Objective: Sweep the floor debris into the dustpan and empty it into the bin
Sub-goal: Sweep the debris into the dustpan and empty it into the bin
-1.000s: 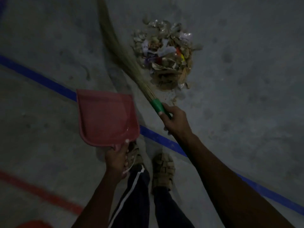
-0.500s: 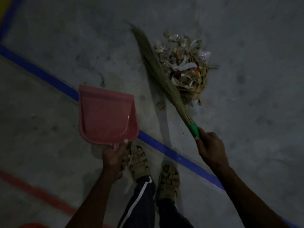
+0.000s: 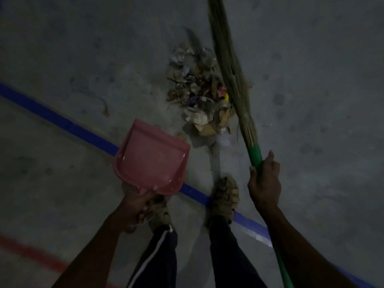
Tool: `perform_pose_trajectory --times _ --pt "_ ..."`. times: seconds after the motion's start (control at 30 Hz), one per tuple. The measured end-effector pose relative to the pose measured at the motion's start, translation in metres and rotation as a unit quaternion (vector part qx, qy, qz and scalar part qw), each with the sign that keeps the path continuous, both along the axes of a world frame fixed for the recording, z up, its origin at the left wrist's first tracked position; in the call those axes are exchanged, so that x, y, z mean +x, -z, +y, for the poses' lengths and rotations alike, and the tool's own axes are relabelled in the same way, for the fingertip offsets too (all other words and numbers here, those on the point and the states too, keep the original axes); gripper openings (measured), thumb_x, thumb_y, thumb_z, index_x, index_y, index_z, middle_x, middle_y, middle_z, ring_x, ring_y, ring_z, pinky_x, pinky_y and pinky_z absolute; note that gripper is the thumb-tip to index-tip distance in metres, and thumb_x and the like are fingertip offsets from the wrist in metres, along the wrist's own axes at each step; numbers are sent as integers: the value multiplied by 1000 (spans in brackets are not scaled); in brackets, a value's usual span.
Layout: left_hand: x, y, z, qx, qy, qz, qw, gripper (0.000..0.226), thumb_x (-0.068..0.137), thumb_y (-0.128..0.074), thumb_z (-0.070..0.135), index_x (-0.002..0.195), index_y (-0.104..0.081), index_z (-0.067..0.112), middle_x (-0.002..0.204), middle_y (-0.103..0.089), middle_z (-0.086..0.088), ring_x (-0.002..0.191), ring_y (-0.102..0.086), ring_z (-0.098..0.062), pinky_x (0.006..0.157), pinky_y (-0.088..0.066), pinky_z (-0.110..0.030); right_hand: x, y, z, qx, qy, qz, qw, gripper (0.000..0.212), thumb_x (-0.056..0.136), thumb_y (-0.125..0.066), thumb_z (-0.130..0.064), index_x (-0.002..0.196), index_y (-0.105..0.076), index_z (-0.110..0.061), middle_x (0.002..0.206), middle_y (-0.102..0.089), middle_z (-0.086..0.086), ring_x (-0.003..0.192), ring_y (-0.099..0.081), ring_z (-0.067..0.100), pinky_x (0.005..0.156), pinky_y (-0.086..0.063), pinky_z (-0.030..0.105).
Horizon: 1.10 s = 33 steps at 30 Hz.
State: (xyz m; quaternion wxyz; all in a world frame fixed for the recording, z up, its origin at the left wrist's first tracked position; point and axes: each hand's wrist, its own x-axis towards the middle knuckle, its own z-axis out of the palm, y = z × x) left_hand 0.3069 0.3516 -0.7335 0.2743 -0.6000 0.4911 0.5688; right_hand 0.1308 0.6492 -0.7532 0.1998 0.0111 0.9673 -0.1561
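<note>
On the grey concrete floor (image 3: 83, 48), a heap of paper and leaf debris (image 3: 199, 96) lies beyond the blue painted line (image 3: 62, 123), between the pink plastic dustpan (image 3: 151, 161), held by the left hand (image 3: 135, 206) with fingers curled round its handle, and the straw broom with green handle (image 3: 234, 80), gripped by the right hand (image 3: 265, 179).

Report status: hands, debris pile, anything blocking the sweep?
Left hand grips pink dustpan, empty. Right hand grips broom, bristles on right of debris pile. Nothing visible between pile and pan.
</note>
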Motion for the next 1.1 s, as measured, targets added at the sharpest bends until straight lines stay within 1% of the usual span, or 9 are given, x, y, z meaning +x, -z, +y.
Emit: perform_pose_trajectory --times 0.13,0.3,0.4,0.5,0.6,0.73,0.87,0.97,1.1 --pt "8 24 38 14 1 -10 1000 44 96 -67 37 71 -56 2 47 -42 -6 27 -33 -13 34 -25 -13 -28 38 4 33 9 3 999 64 100 -51 -27 154 -22 -11 135 -37 16 74 -49 26 59 -38 32" --pt "16 65 76 27 -42 -24 998 49 89 -74 47 69 -53 7 50 -40 -7 32 -34 -11 45 -25 -16 -51 78 24 59 17 23 998 60 98 -53 -22 152 -29 -12 134 -36 15 71 -46 24 60 -40 34" --pt "8 86 88 0 -29 -37 999 47 91 -70 47 64 -51 13 47 -41 -5 33 -33 -13 44 -25 -16 -60 98 37 81 36 22 996 61 95 -57 -18 150 -31 -13 132 -37 14 75 -56 30 62 -43 36" --pt "-10 98 88 -7 -3 -45 999 46 92 -67 50 66 -54 14 45 -43 0 35 -34 -12 40 -25 -17 -66 113 46 95 41 2 995 62 91 -61 -14 147 -35 -12 132 -37 15 81 -60 36 64 -48 41" --pt "-28 107 80 16 29 -55 998 54 92 -64 55 66 -57 8 43 -42 -1 32 -33 -13 39 -25 -16 -67 124 53 90 18 -7 996 63 88 -64 -13 145 -38 -12 132 -37 12 81 -60 34 62 -54 43" --pt "-56 113 61 41 58 -56 996 54 94 -63 51 70 -56 4 43 -39 0 31 -31 -11 36 -24 -15 -63 135 67 78 -24 -4 997 56 90 -63 -16 141 -41 -11 132 -38 12 73 -54 29 53 -46 35" --pt "-79 122 39 29 120 -50 991 52 91 -65 53 71 -57 6 43 -40 1 32 -33 -8 36 -25 -15 -57 141 78 40 -49 -17 998 55 89 -64 -14 139 -44 -11 133 -39 10 76 -53 26 51 -42 32" --pt "-96 129 26 31 159 -46 986 56 83 -67 62 72 -60 7 45 -43 1 35 -35 -10 40 -27 -19 -50 146 81 16 -67 -28 997 57 84 -67 -10 136 -46 -9 132 -41 12 75 -53 28 53 -36 30" --pt "-117 136 20 24 204 -27 978 57 85 -65 63 73 -59 8 48 -43 -1 37 -33 -13 41 -27 -20 -36 155 81 12 -84 -61 995 63 78 -68 -7 137 -46 -9 133 -40 10 78 -57 31 53 -45 34"
